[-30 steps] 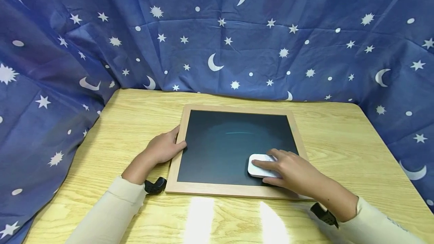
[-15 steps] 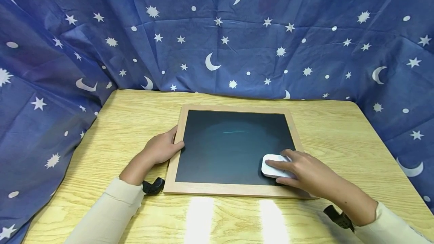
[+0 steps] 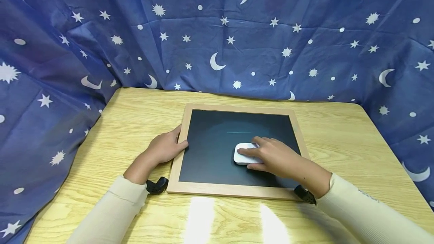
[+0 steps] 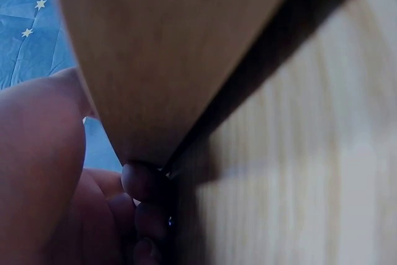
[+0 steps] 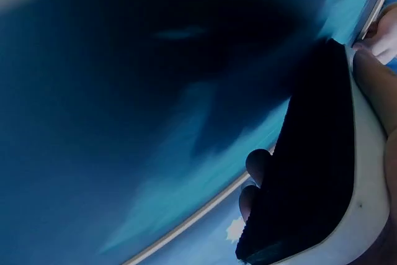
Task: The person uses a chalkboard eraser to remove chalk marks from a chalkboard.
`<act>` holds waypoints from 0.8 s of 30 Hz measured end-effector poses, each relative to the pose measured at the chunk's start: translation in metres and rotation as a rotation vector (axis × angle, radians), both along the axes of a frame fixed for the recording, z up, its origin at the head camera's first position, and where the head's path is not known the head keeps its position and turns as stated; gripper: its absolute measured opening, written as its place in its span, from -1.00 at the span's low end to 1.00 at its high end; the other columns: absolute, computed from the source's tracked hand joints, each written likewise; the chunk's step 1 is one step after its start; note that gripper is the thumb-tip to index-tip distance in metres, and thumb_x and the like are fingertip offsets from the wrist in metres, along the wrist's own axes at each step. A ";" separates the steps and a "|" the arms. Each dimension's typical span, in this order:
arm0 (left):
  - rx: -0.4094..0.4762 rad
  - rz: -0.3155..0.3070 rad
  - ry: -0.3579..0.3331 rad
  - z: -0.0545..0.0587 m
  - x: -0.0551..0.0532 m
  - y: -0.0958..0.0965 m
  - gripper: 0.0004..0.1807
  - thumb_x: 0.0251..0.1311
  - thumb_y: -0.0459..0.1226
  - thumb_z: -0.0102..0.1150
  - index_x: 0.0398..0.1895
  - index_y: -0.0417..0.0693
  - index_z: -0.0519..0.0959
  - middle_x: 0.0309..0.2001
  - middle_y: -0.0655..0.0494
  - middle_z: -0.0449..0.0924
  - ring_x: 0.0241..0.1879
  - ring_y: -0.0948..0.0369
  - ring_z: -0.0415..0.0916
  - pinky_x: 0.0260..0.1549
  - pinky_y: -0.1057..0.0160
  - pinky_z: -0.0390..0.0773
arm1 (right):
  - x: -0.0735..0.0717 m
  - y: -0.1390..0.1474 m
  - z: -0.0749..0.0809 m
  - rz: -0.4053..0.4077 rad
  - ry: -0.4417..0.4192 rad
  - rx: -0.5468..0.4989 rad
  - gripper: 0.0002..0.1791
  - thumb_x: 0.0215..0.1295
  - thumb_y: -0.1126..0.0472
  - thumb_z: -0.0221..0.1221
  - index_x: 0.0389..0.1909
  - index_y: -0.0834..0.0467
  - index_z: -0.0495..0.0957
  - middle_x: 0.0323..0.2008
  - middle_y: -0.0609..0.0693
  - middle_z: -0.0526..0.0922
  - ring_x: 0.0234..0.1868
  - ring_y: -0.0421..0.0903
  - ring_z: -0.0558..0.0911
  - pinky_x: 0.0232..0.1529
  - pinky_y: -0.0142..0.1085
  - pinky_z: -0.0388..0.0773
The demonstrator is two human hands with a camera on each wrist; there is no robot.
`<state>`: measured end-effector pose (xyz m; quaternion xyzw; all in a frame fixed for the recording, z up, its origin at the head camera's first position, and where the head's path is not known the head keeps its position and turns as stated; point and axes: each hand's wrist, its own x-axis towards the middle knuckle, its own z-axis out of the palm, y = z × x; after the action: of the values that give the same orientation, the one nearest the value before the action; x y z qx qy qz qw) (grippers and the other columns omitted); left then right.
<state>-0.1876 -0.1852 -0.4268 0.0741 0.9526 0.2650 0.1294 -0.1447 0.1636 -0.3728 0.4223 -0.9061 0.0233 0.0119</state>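
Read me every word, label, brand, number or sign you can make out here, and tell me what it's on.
None can be read.
Right sleeve: small dark print, too small and blurred to read.
Framed blackboard: one thin teal stroke, no readable letter or number.
White eraser: no legible text.
Blue curtain: stars, moons and dots, no words visible.

Left forearm: long cream fabric sleeve (image 3: 105,215), creased, with a broad band-like cuff (image 3: 130,190). Right forearm: matching cream fabric sleeve (image 3: 376,215), faintly ribbed, bearing a small dark printed marking (image 3: 369,195), illegible. Left wrist: black angular camera unit (image 3: 157,186). Right wrist: similar black camera unit (image 3: 304,194). Left hand (image 3: 165,148) and right hand (image 3: 278,158): bare.
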 end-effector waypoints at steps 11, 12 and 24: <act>-0.005 0.001 -0.005 -0.003 0.001 0.006 -0.14 0.28 0.02 0.01 0.62 0.13 0.00 -0.26 0.09 0.73 -0.49 0.19 0.54 -0.47 0.22 0.44 | -0.039 -0.058 -0.002 0.032 -0.032 -0.004 -0.53 0.30 -0.07 0.30 0.22 -0.10 0.61 -0.09 0.16 0.64 -0.28 -0.02 0.64 -0.22 -0.10 0.64; -0.006 0.002 0.000 -0.003 0.001 0.006 -0.14 0.28 0.02 0.01 0.62 0.12 0.01 -0.25 0.09 0.73 -0.48 0.19 0.54 -0.47 0.22 0.44 | -0.041 -0.062 -0.002 0.032 -0.028 -0.004 -0.53 0.30 -0.07 0.30 0.22 -0.10 0.62 -0.09 0.17 0.64 -0.27 -0.02 0.64 -0.21 -0.10 0.64; -0.015 0.002 0.012 0.000 0.000 0.001 -0.14 0.27 0.01 0.03 0.62 0.11 0.01 -0.33 0.11 0.72 -0.52 0.21 0.54 -0.50 0.22 0.45 | -0.042 -0.059 -0.002 -0.046 -0.067 0.006 -0.48 0.31 -0.10 0.28 0.29 -0.13 0.56 0.01 0.19 0.63 -0.14 0.03 0.66 -0.09 -0.06 0.64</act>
<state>-0.1873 -0.1845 -0.4265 0.0735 0.9554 0.2576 0.1241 -0.1870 0.1045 -0.3751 0.4002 -0.9156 0.0343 -0.0191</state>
